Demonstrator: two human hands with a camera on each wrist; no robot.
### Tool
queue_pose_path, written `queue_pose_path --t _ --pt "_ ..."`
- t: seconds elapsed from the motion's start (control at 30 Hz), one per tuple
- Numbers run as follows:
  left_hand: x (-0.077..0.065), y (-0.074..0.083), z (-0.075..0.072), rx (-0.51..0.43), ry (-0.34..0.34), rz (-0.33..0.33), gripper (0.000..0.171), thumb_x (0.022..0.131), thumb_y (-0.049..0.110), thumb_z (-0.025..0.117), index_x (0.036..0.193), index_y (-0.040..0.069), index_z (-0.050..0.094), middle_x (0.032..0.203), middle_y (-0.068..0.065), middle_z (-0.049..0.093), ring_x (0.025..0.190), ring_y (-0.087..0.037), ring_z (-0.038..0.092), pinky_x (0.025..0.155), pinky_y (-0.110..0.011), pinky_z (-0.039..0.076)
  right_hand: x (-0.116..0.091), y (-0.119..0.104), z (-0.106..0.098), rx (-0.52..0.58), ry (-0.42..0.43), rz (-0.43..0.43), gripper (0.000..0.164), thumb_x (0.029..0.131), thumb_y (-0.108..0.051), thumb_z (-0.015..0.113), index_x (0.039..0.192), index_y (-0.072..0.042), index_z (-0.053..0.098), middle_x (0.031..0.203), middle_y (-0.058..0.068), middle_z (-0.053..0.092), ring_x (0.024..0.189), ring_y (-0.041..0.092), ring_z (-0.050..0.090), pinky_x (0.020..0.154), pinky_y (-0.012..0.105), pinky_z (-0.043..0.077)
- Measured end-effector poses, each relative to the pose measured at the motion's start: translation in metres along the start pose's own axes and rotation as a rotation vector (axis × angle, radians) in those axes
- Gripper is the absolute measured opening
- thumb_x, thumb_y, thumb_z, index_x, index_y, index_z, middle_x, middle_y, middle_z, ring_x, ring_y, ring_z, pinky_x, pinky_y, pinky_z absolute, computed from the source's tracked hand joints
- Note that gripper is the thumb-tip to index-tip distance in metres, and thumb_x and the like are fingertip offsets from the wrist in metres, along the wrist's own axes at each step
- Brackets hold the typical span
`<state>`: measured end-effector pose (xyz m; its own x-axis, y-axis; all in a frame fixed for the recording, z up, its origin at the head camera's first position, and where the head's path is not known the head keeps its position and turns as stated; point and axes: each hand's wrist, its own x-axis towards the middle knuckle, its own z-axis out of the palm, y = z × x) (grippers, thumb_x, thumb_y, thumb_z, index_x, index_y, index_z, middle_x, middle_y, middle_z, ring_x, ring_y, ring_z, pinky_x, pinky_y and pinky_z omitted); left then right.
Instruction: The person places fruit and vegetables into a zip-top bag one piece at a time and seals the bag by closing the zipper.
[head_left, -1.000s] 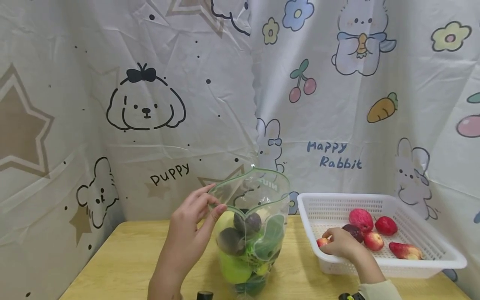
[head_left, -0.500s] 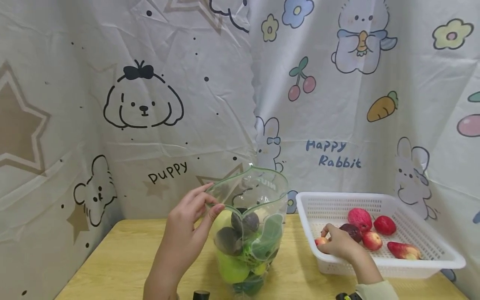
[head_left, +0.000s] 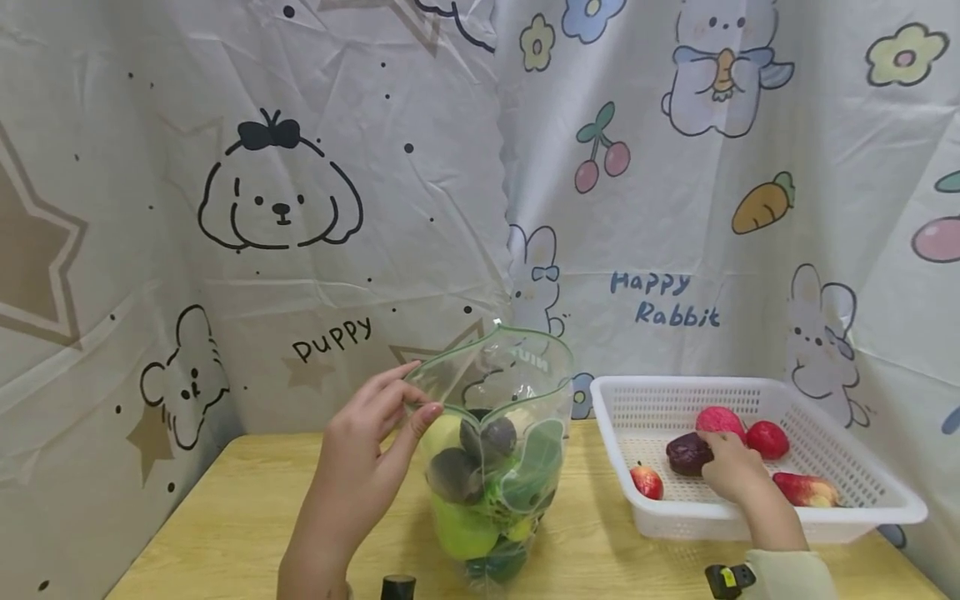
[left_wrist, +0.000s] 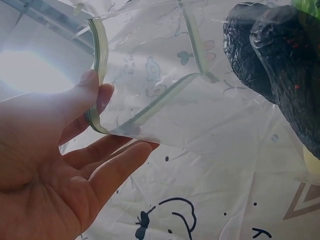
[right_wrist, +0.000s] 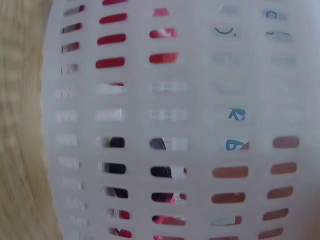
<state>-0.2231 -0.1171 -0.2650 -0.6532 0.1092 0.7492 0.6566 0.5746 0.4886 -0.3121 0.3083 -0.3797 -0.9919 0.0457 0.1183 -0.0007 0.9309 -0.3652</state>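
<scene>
A clear zip bag (head_left: 480, 492) with a green-edged mouth stands on the table, full of green and dark fruit and vegetables. My left hand (head_left: 375, 446) pinches the bag's rim between thumb and fingers, and the mouth gapes. In the left wrist view my left hand (left_wrist: 75, 155) is at the green zip strip (left_wrist: 97, 45). My right hand (head_left: 735, 468) reaches down into a white basket (head_left: 757, 527), beside a dark purple oval fruit (head_left: 687, 454). Its fingertips and anything under them are hidden. A small red-yellow apple (head_left: 647, 482) lies in the basket's near left corner.
The basket also holds a pink round fruit (head_left: 720, 422), a red fruit (head_left: 768, 440) and a long red-yellow fruit (head_left: 806, 490). A black cylinder (head_left: 398, 587) shows at the bottom edge. A printed curtain (head_left: 420, 208) hangs behind the table (head_left: 247, 508).
My right hand has left the small apple in the corner and moved right, and now covers the spot where another apple lay. My left hand keeps its hold on the bag's rim.
</scene>
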Motion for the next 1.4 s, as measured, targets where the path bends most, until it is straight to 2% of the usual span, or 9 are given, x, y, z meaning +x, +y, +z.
queue_pose_path --t 0.2,0.33,0.43,0.6,0.83,0.97,1.1,1.23,1.4 --pt "0.000 0.001 -0.002 0.012 -0.005 -0.003 0.017 0.090 0.032 0.059 0.083 0.017 0.065 0.127 -0.006 0.059 0.083 -0.008 0.057 0.084 -0.038 0.058 0.001 0.000 0.004 -0.032 -0.038 -0.042 0.055 0.075 -0.002 0.052 0.128 0.008 0.048 0.120 0.045 0.043 0.106 0.066 0.037 0.087 0.082 0.033" --pt "0.000 0.000 -0.004 0.005 -0.006 -0.006 0.017 0.090 0.031 0.060 0.083 0.016 0.064 0.127 -0.007 0.059 0.098 -0.014 0.059 0.085 -0.039 0.057 -0.001 -0.003 0.003 -0.060 -0.034 0.000 0.044 0.080 -0.014 0.059 0.118 0.008 0.056 0.107 0.043 0.046 0.093 0.056 0.041 0.080 0.074 0.040" --pt "0.000 -0.001 -0.005 0.006 -0.008 -0.002 0.017 0.089 0.031 0.060 0.083 0.016 0.064 0.127 -0.007 0.059 0.098 -0.014 0.060 0.085 -0.038 0.057 -0.003 -0.003 0.001 -0.046 -0.041 0.041 0.044 0.079 -0.021 0.066 0.112 0.006 0.057 0.103 0.042 0.039 0.091 0.055 0.037 0.076 0.072 0.042" --pt "0.000 -0.001 -0.005 0.011 -0.013 -0.006 0.016 0.089 0.031 0.060 0.083 0.017 0.064 0.128 -0.006 0.059 0.084 -0.008 0.058 0.084 -0.039 0.058 -0.003 -0.002 0.000 -0.039 -0.095 0.076 0.039 0.075 -0.025 0.072 0.094 0.003 0.053 0.098 0.036 0.036 0.087 0.053 0.041 0.073 0.068 0.046" --pt "0.000 0.002 -0.001 -0.003 -0.017 -0.009 0.017 0.089 0.032 0.060 0.083 0.016 0.064 0.128 -0.006 0.058 0.098 -0.014 0.059 0.085 -0.040 0.057 -0.002 -0.003 0.002 -0.006 -0.089 0.080 0.072 0.069 -0.019 0.076 0.125 0.008 0.041 0.107 0.044 0.034 0.100 0.060 0.036 0.076 0.078 0.045" --pt "0.000 0.005 0.003 -0.008 -0.025 0.002 0.017 0.089 0.031 0.060 0.081 0.016 0.063 0.127 -0.007 0.059 0.116 -0.022 0.054 0.085 -0.042 0.056 -0.002 -0.002 0.004 -0.004 -0.044 0.040 0.057 0.068 -0.016 0.074 0.112 0.008 0.048 0.108 0.044 0.030 0.099 0.059 0.037 0.076 0.073 0.048" --pt "0.000 0.008 0.009 0.002 -0.033 0.020 0.016 0.089 0.033 0.060 0.082 0.019 0.062 0.126 -0.007 0.059 0.121 -0.022 0.051 0.084 -0.043 0.057 -0.001 -0.001 0.006 -0.021 -0.019 0.003 0.043 0.068 -0.014 0.072 0.097 0.007 0.048 0.105 0.040 0.037 0.095 0.053 0.044 0.076 0.067 0.051" --pt "-0.001 0.013 0.016 0.013 -0.023 0.067 0.013 0.089 0.032 0.061 0.082 0.021 0.062 0.124 -0.005 0.061 0.122 -0.019 0.050 0.078 -0.042 0.060 0.000 -0.003 0.004 -0.010 -0.062 0.024 0.058 0.067 -0.014 0.073 0.112 0.008 0.045 0.107 0.045 0.038 0.099 0.057 0.041 0.077 0.072 0.049" --pt "-0.001 0.022 0.024 0.008 -0.024 0.124 0.010 0.088 0.031 0.062 0.083 0.022 0.063 0.115 0.001 0.064 0.124 -0.014 0.048 0.088 -0.044 0.056 -0.002 -0.002 0.004 0.004 -0.104 0.021 0.066 0.063 -0.010 0.074 0.121 0.006 0.047 0.112 0.046 0.038 0.103 0.058 0.039 0.079 0.076 0.045"
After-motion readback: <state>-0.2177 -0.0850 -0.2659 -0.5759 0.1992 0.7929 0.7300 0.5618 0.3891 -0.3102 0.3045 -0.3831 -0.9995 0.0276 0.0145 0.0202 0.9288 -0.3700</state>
